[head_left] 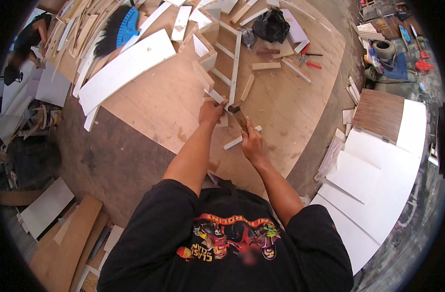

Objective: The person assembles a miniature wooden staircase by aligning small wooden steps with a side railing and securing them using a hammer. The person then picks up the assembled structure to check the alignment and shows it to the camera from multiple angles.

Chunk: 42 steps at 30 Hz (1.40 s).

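Observation:
A ladder-like frame of pale wood strips (236, 63) lies on the large plywood sheet, its near end in front of me. My left hand (212, 112) is closed at that near corner, fingers on the end of a short white crosspiece (214, 96). My right hand (253, 144) is wrapped round a hammer (239, 118) with a brown handle. The hammer's dark head is right beside the frame's corner and my left fingertips; whether it touches the wood I cannot tell. A short white strip (242, 138) lies partly behind my right hand.
Loose offcuts (266, 65), red-handled pliers (312, 64) and a black plastic bag (271, 25) lie farther off on the plywood (154, 112). White boards (127, 68) and a blue brush (127, 27) are at far left. White panels (354, 175) stand right. Another person (35, 34) is at upper left.

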Each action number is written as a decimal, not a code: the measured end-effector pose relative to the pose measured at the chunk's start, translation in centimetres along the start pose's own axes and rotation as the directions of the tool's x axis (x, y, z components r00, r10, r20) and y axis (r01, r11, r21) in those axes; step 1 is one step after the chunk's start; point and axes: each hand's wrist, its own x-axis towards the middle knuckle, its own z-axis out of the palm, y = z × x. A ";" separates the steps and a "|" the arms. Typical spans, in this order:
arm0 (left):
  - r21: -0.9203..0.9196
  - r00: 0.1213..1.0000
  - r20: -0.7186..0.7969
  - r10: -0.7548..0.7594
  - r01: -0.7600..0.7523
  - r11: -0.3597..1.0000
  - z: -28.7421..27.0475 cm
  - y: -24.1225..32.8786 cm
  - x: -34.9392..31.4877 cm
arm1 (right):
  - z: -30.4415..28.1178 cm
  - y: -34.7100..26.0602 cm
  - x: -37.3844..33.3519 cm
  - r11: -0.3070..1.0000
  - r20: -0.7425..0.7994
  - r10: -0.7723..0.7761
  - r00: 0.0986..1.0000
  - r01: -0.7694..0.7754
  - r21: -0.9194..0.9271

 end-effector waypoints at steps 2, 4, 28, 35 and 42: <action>-0.006 1.000 -0.002 -0.023 0.023 1.000 0.1 -0.2 -0.3 | -0.6 -0.4 0.0 0.998 -0.017 -0.018 1.000 0.019 0.058; 0.000 1.000 -0.002 -0.028 0.028 1.000 0.2 -0.1 -0.2 | -0.3 -0.2 -0.5 0.996 -0.079 -0.040 0.996 0.046 0.071; 0.034 1.000 -0.014 0.003 -0.003 0.999 -0.2 0.8 -0.8 | -0.5 -0.3 -0.2 0.998 0.051 0.023 0.998 -0.026 0.057; -0.016 0.999 -0.026 -0.037 0.036 0.999 0.4 -0.6 0.4 | -0.2 5.1 -3.5 0.991 -0.190 0.117 0.975 -0.128 -0.049; -0.034 0.999 -0.044 0.001 -0.002 0.999 0.1 0.4 -0.6 | -0.4 10.9 -6.1 0.907 -0.237 0.340 0.910 -0.384 -0.174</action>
